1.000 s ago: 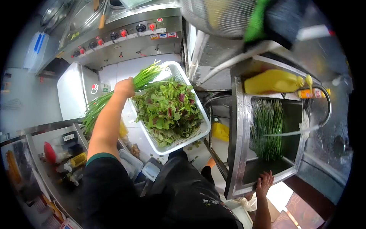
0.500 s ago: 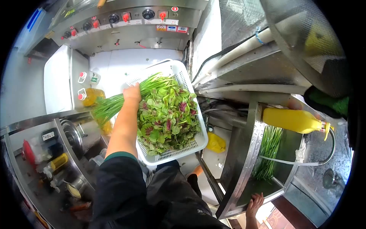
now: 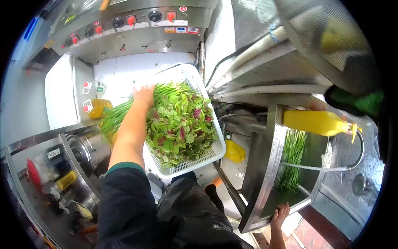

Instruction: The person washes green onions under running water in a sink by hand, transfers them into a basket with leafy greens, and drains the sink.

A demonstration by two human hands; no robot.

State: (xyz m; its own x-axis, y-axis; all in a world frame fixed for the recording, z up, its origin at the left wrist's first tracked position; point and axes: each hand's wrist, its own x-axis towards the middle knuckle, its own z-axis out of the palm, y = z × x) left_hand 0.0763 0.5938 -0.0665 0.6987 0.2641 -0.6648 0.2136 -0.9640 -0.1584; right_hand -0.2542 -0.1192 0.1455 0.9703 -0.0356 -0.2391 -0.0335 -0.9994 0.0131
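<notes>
My left hand lies on a bunch of long green chives, its fingers spread and no longer wrapped round the stalks. The chives rest across the left side of a white plastic basket, with their thin ends hanging over its edge. A heap of green and purple amaranth leaves fills the rest of the basket. At the lower right, my right hand rests with fingers outstretched on the rim of a metal sink. More chives lie inside that sink.
A yellow bottle and a hose lie across the sink. Oil jugs stand left of the basket. A stove with knobs is at the back. Shelves with a lidded pot are at the left. A yellow container sits low between basket and sink.
My left hand has loosened from the chives, which now lie lower in the basket. My right hand stays at the sink rim. The view has shifted slightly.
</notes>
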